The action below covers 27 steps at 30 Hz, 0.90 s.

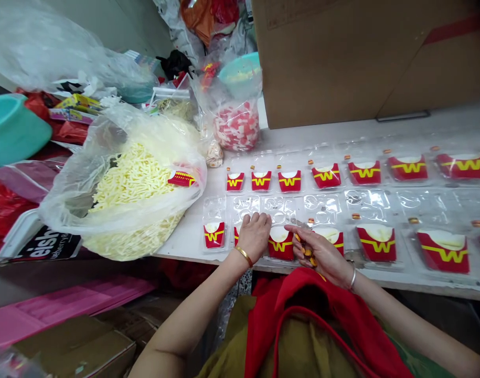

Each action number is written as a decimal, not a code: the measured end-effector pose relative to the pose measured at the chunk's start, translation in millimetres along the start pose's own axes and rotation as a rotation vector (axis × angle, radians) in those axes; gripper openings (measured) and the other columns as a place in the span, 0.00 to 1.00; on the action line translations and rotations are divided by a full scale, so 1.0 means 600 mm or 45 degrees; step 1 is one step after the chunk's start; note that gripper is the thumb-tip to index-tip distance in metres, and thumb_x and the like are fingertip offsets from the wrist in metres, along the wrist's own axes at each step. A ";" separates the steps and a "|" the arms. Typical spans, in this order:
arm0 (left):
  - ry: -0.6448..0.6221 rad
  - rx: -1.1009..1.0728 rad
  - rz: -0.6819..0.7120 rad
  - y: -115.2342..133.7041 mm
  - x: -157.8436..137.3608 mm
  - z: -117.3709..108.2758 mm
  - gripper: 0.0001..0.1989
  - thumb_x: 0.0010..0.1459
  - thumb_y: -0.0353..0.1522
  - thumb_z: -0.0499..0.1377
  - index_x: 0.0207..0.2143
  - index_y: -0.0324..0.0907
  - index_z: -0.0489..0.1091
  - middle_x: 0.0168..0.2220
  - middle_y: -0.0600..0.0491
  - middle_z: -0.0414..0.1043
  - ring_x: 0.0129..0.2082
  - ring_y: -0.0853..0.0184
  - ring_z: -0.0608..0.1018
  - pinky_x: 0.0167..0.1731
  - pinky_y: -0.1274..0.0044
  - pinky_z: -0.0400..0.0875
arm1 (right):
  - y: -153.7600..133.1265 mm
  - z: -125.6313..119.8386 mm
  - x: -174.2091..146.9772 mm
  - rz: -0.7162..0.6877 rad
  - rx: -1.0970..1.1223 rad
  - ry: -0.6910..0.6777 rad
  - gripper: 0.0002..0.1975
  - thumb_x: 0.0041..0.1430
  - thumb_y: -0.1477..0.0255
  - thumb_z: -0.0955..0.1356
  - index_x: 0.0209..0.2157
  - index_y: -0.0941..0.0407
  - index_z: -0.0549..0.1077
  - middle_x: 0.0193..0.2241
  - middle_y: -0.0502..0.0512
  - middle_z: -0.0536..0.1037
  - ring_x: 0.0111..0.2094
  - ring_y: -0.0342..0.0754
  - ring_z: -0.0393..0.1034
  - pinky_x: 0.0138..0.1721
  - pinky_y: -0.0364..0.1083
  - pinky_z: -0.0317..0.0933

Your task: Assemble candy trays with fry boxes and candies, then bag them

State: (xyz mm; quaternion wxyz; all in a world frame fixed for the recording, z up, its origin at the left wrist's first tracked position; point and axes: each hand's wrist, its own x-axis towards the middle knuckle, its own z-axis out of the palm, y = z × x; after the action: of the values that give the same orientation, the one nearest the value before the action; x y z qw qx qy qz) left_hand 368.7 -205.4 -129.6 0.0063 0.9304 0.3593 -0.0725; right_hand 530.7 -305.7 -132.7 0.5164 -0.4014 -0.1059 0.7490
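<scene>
Clear plastic blister trays [322,207] lie in two rows on the white table [192,231], each tray carrying a red fries box with a yellow W, such as the box [214,234] at the near left. My left hand [254,233] rests palm down on the near row, covering one red box and touching its tray. My right hand [316,252] is cupped around several small orange pieces [307,253], with its fingertips over the red box [281,242] beside my left hand. Tiny orange burger-like pieces [355,216] sit in some trays further right.
A big clear bag of pale toy fries [133,194] fills the left of the table, with a red box [182,178] lying in it. Behind stand a bag of red-and-white pieces [236,126], a teal bowl [11,128] and a large cardboard box [365,58].
</scene>
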 end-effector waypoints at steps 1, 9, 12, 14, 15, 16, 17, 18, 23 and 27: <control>0.000 -0.078 -0.039 0.000 -0.003 -0.004 0.18 0.61 0.26 0.47 0.54 0.37 0.60 0.43 0.44 0.68 0.43 0.59 0.68 0.41 0.66 0.58 | 0.000 0.003 -0.001 -0.008 -0.010 -0.007 0.20 0.58 0.61 0.66 0.50 0.54 0.65 0.21 0.44 0.61 0.19 0.37 0.51 0.16 0.37 0.42; 0.124 -1.474 0.014 0.028 -0.050 -0.035 0.11 0.60 0.38 0.55 0.39 0.40 0.70 0.38 0.50 0.71 0.40 0.66 0.72 0.44 0.75 0.64 | 0.007 0.037 0.004 -0.016 -0.241 -0.020 0.28 0.58 0.57 0.65 0.57 0.48 0.57 0.18 0.43 0.65 0.17 0.38 0.54 0.17 0.36 0.43; 0.189 -1.620 -0.115 0.026 -0.065 -0.030 0.10 0.61 0.37 0.54 0.35 0.39 0.69 0.36 0.50 0.72 0.38 0.67 0.73 0.43 0.75 0.65 | 0.010 0.057 0.015 0.041 -0.287 -0.039 0.29 0.57 0.56 0.66 0.57 0.48 0.57 0.17 0.43 0.65 0.15 0.38 0.52 0.15 0.35 0.41; 0.251 -1.569 -0.184 0.003 -0.072 -0.026 0.10 0.61 0.36 0.53 0.37 0.39 0.69 0.36 0.51 0.72 0.37 0.67 0.73 0.40 0.76 0.66 | 0.008 0.069 0.022 0.107 -0.178 -0.080 0.26 0.57 0.57 0.66 0.54 0.51 0.60 0.17 0.44 0.65 0.15 0.37 0.52 0.14 0.35 0.39; 0.310 -1.476 -0.225 -0.014 -0.075 -0.023 0.09 0.61 0.36 0.53 0.38 0.40 0.69 0.37 0.51 0.73 0.37 0.67 0.73 0.40 0.76 0.65 | 0.007 0.073 0.025 0.147 -0.075 -0.093 0.23 0.57 0.60 0.67 0.51 0.53 0.63 0.19 0.45 0.65 0.16 0.37 0.53 0.14 0.35 0.40; 0.382 -1.336 -0.271 -0.034 -0.078 -0.020 0.09 0.61 0.35 0.53 0.38 0.40 0.69 0.37 0.51 0.73 0.38 0.67 0.73 0.40 0.75 0.65 | 0.006 0.076 0.028 0.182 0.040 -0.099 0.19 0.57 0.64 0.67 0.48 0.55 0.64 0.20 0.46 0.66 0.18 0.37 0.54 0.14 0.35 0.41; 0.448 -1.160 -0.314 -0.055 -0.080 -0.017 0.08 0.61 0.35 0.53 0.38 0.41 0.69 0.37 0.51 0.73 0.39 0.66 0.73 0.40 0.74 0.63 | 0.005 0.078 0.029 0.209 0.149 -0.094 0.16 0.56 0.69 0.67 0.46 0.57 0.65 0.22 0.48 0.67 0.19 0.37 0.55 0.15 0.35 0.44; 0.491 -0.970 -0.344 -0.075 -0.081 -0.012 0.08 0.61 0.34 0.53 0.38 0.41 0.69 0.38 0.51 0.73 0.40 0.66 0.73 0.41 0.73 0.62 | 0.005 0.078 0.030 0.225 0.236 -0.080 0.14 0.55 0.74 0.67 0.44 0.58 0.66 0.24 0.49 0.68 0.20 0.37 0.57 0.16 0.35 0.46; 0.358 -0.302 -0.246 -0.144 -0.075 0.018 0.07 0.61 0.30 0.52 0.36 0.42 0.69 0.37 0.51 0.73 0.39 0.64 0.71 0.39 0.70 0.57 | 0.013 0.076 0.030 0.244 0.366 -0.058 0.16 0.51 0.85 0.64 0.43 0.61 0.67 0.27 0.52 0.68 0.23 0.37 0.59 0.20 0.35 0.53; 0.291 -0.096 -0.121 -0.151 -0.068 0.035 0.07 0.60 0.29 0.52 0.35 0.43 0.69 0.37 0.51 0.71 0.38 0.64 0.69 0.37 0.70 0.55 | 0.020 0.078 0.031 0.257 0.352 -0.051 0.13 0.54 0.82 0.64 0.43 0.62 0.68 0.28 0.53 0.69 0.22 0.37 0.58 0.19 0.36 0.53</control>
State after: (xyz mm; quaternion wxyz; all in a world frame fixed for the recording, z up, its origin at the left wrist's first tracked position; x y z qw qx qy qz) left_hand 275.6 -166.5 -141.3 -0.0032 0.9136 0.4039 0.0473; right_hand 486.5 -283.0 -118.1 0.4868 -0.3200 0.0287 0.8123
